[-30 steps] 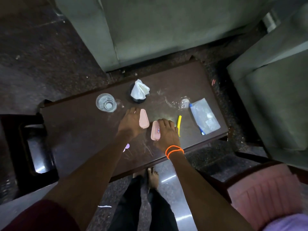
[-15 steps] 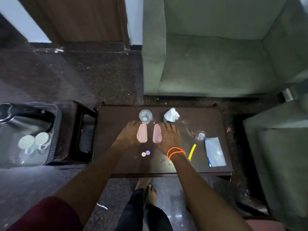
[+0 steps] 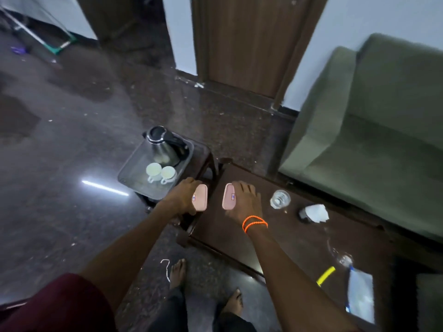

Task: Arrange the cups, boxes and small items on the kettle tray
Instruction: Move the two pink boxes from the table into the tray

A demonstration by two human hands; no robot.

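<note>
My left hand grips a pink box over the gap between the small stool and the dark coffee table. My right hand, with orange bands on its wrist, holds a second pink box above the table's left end. The grey kettle tray sits on the stool to the left, bearing a steel kettle and two white cups. On the table stand a clear glass and a dark holder with white tissue.
A yellow stick and a clear plastic packet lie at the table's right end. A green sofa runs behind the table. A wooden door stands beyond. My bare feet are on the dark polished floor.
Both hands have lifted the pink boxes off the table and carried them left towards the kettle tray. The view has swung left, so the tray and kettle now show fully.
</note>
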